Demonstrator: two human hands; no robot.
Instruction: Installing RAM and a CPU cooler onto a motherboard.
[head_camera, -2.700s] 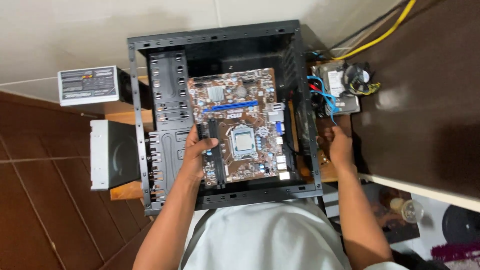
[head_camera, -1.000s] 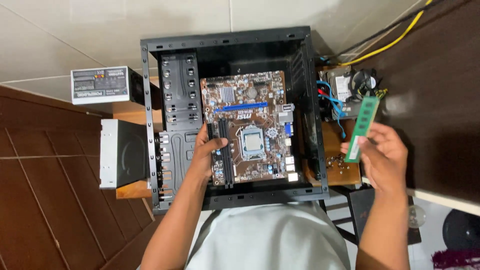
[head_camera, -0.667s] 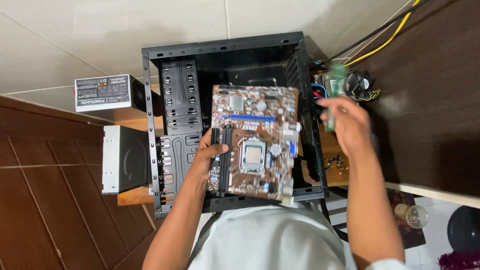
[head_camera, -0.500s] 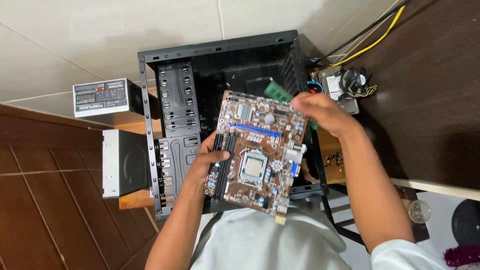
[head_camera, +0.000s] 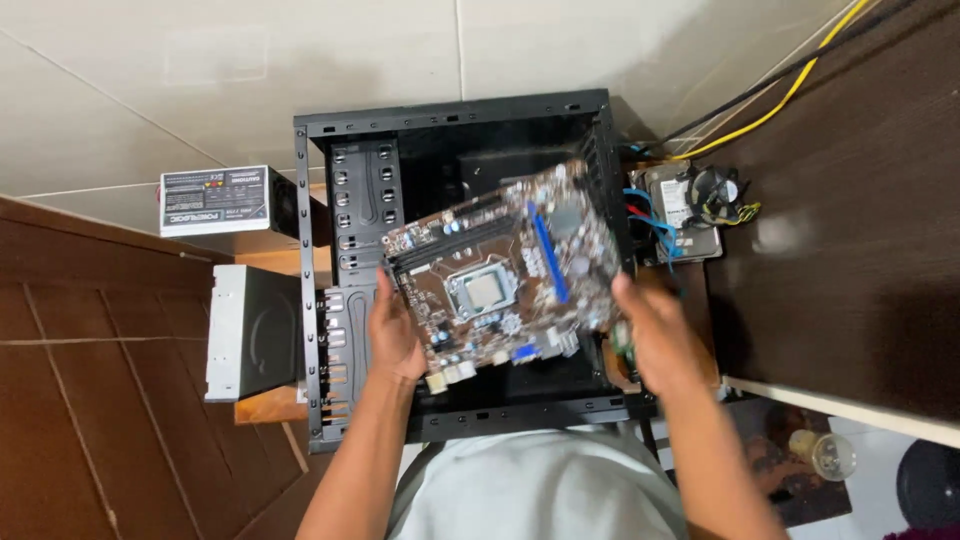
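Looking straight down at my two hands lifting a brown motherboard (head_camera: 500, 280) above an open black PC case (head_camera: 450, 120). The board is tilted and turned at an angle, clear of the case floor, hovering over the case's middle and right side. It's blurred, esp. on its right half.

My left hand (head_camera: 395, 335) is clamped on the board's lower-left edge, thumb on top near the memory slots, fingers underneath. My right hand (head_camera: 660, 340) holds the board's lower-right edge, near the case's right wall. A small green strip (head_camera: 622, 340) shows just beside that palm; too blurred to say what it is, or whether the hand is pinching it too.

On the board: a silver square CPU socket (head_camera: 482, 292) approx. in the middle, a blue slot (head_camera: 548, 252) to its right, black slots toward the upper left, white and blue connectors along the near edge.

The case lies on its side on a wooden bench, opening upward, drive cage w/ rows of holes along its left wall.

Off the case's left side: a grey power supply (head_camera: 215, 200) near the far-left corner, and a silver-fronted optical drive (head_camera: 255, 335) below it, touching the case wall.

Right of the case: a hard drive (head_camera: 672, 205) w/ blue and red cables, and a small round fan (head_camera: 716, 190) just beside it. A yellow cable (head_camera: 790, 92) and black cables run off toward the top right over a dark brown tabletop (head_camera: 850, 230).

My light grey shirt fills the bottom centre.
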